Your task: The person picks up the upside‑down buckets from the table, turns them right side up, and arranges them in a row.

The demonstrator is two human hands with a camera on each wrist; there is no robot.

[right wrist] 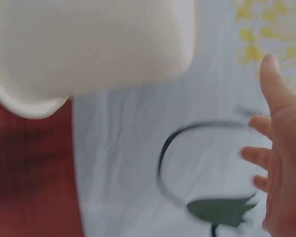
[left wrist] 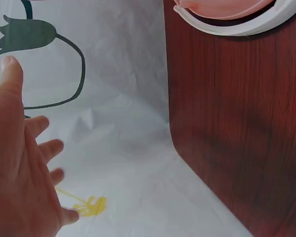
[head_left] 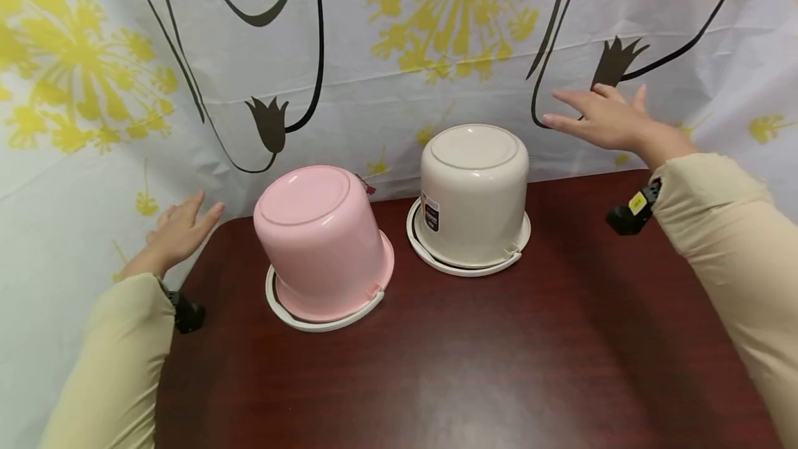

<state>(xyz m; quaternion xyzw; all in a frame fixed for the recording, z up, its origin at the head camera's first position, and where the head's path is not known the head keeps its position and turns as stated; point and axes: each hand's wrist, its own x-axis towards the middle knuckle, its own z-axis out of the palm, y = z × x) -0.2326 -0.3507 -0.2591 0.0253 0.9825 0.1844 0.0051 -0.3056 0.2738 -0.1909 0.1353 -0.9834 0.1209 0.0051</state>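
Beige cloth sleeves (head_left: 118, 352) cover both arms, reaching forward and well apart. Leftmost, the left hand (head_left: 177, 231) hangs in the air with fingers and thumb spread, holding nothing. Near it, on its right, a pink bucket (head_left: 324, 248) stands upside down on a dark red table (head_left: 499, 366), its white handle (head_left: 314, 328) lying around the rim. Further right, nearer the right hand, a cream bucket (head_left: 476, 206) is also upturned, a label (head_left: 431, 215) on its side. Mouth-down, both probably sit steadily on their wide rims. Rightmost, the right hand (head_left: 607, 120) is raised, fingers spread, touching neither bucket; the gap probably keeps both hands clear of them.
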